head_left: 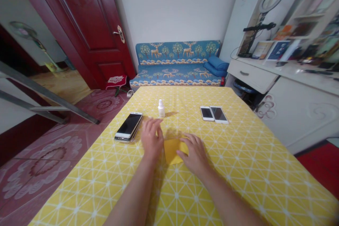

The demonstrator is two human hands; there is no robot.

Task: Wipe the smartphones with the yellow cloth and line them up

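Observation:
A plain yellow cloth (pixel 172 151), seemingly folded, lies on the patterned tablecloth between my hands. My right hand (pixel 195 153) holds its right side, the thumb over the near part and the fingers at the far edge. Beside the cloth's left edge, my left hand (pixel 153 137) is raised a little with fingers apart and nothing in it. Just beyond that hand stands a small white spray bottle (pixel 161 108), upright. Left of it lies a stack of phones (pixel 129 126), the top one white with a dark screen.
Two white phones (pixel 214 114) lie side by side at the table's right. The yellow tablecloth (pixel 185 197) covers the table. Past its far edge is a blue patterned sofa (pixel 177 73); a white cabinet (pixel 299 113) stands on the right, a red door (pixel 87 17) back left.

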